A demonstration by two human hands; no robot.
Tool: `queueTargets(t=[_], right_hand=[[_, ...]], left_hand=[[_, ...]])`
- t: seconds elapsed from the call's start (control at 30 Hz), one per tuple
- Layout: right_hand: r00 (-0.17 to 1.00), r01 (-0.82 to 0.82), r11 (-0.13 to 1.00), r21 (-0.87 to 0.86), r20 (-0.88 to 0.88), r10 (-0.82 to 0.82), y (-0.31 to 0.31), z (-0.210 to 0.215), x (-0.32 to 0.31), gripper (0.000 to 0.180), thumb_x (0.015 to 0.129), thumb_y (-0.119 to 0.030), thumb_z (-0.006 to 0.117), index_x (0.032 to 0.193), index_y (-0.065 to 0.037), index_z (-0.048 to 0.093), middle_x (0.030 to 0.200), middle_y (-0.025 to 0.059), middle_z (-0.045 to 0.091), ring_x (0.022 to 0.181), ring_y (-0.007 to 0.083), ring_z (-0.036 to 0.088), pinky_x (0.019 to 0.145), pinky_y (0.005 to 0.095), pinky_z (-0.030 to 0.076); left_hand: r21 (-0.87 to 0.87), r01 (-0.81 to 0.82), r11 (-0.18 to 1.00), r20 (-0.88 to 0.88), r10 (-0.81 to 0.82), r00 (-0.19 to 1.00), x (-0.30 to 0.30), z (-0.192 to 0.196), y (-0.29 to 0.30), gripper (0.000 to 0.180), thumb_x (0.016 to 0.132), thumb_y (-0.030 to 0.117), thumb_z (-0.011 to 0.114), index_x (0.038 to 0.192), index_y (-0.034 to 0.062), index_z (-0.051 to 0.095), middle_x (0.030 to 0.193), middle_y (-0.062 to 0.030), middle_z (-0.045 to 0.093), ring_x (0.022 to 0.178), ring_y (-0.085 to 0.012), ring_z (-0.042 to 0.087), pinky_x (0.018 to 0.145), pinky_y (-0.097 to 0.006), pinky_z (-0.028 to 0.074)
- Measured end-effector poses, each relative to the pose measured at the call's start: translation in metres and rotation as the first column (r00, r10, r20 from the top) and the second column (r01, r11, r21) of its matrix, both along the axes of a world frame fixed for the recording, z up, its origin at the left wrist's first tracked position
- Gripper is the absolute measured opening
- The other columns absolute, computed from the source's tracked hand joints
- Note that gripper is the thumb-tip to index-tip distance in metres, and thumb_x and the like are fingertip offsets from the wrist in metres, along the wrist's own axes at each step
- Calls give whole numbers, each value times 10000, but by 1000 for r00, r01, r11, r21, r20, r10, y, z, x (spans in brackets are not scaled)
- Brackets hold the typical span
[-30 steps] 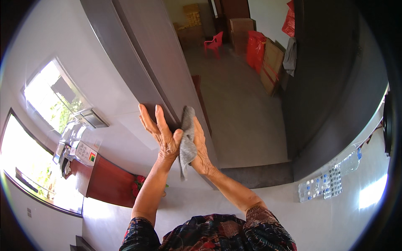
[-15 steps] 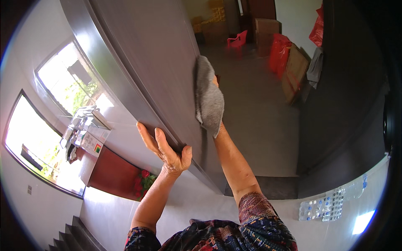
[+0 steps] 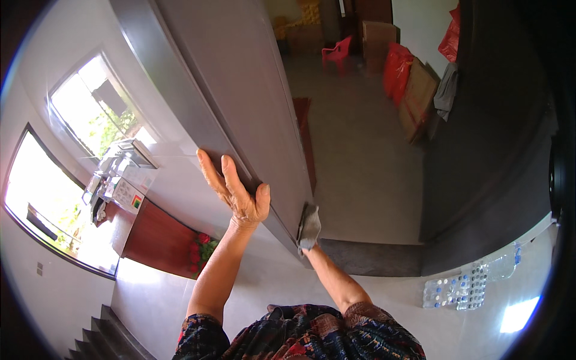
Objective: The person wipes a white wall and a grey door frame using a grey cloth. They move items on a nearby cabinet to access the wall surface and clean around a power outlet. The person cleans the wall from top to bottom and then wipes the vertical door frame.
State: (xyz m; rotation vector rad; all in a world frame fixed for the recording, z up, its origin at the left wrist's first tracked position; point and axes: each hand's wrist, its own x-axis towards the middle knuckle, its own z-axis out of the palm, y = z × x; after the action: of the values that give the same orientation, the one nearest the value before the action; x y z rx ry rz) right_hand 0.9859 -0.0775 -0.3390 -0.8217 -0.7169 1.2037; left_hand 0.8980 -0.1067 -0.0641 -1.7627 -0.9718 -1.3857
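My left hand lies with its fingers stretched out against the edge of a grey-brown door frame, thumb apart, holding nothing. Lower down and to the right, my right hand holds a grey cloth against the frame's inner side, near its bottom end. The cloth covers most of that hand, so its fingers are hidden.
Beyond the doorway are a red plastic chair, cardboard boxes and red bags. A dark threshold crosses below. Packs of bottles stand at right; a red-brown cabinet and steps at left.
My right hand has slid the grey cloth down the frame's inner side, toward the threshold. The left hand has shifted slightly up in view and remains on the frame edge.
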Motion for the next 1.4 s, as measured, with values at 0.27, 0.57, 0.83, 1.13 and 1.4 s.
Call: queueTargets(t=[0.27, 0.57, 0.83, 1.13, 1.4], right_hand=[[964, -198, 980, -4, -183, 194, -51, 94, 1, 543, 939, -371, 428, 1339, -5, 402, 1285, 68, 484, 1119, 192, 477, 970, 270, 362], [720, -108, 514, 851, 423, -550, 10, 232, 24, 531, 895, -265, 479, 1348, -4, 388, 1294, 107, 483, 1118, 236, 495, 962, 292, 380], [635, 127, 130, 983, 21, -772, 108, 376, 16, 548, 856, -171, 524, 1357, -4, 375, 1303, 141, 482, 1116, 275, 512, 954, 312, 397], [887, 6, 687, 727, 313, -339, 83, 381, 25, 376, 895, -189, 507, 1213, 4, 449, 1092, 87, 506, 965, 176, 474, 864, 288, 411], [891, -133, 640, 756, 375, -257, 100, 403, 46, 550, 881, -290, 535, 1354, -52, 387, 1384, 131, 392, 1230, 292, 394, 1056, 376, 298]], left_hand=[[-3, 4, 1000, 68, -4, 998, 1, -4, 4, 714, 932, 567, 277, 1441, 67, 247, 1480, -291, 103, 1362, -440, 155, 1082, -534, 138], [40, 56, 998, 81, -59, 995, -3, -7, 2, 684, 930, 537, 305, 1372, 18, 357, 1415, -355, 205, 1320, -477, 234, 1058, -575, 163], [5, 19, 1000, -3, -19, 1000, -7, -9, -3, 662, 866, 335, 453, 1391, -24, 269, 1412, -399, 128, 1323, -514, 174, 1061, -581, 150], [-10, 16, 1000, -25, -17, 1000, -8, -6, -4, 699, 778, 189, 456, 1400, -33, 225, 1432, -394, 67, 1345, -515, 107, 1076, -574, 114], [53, 24, 998, 20, -25, 999, -2, -8, 2, 660, 868, 375, 500, 1338, -53, 321, 1374, -427, 181, 1294, -544, 196, 1028, -636, 165]])
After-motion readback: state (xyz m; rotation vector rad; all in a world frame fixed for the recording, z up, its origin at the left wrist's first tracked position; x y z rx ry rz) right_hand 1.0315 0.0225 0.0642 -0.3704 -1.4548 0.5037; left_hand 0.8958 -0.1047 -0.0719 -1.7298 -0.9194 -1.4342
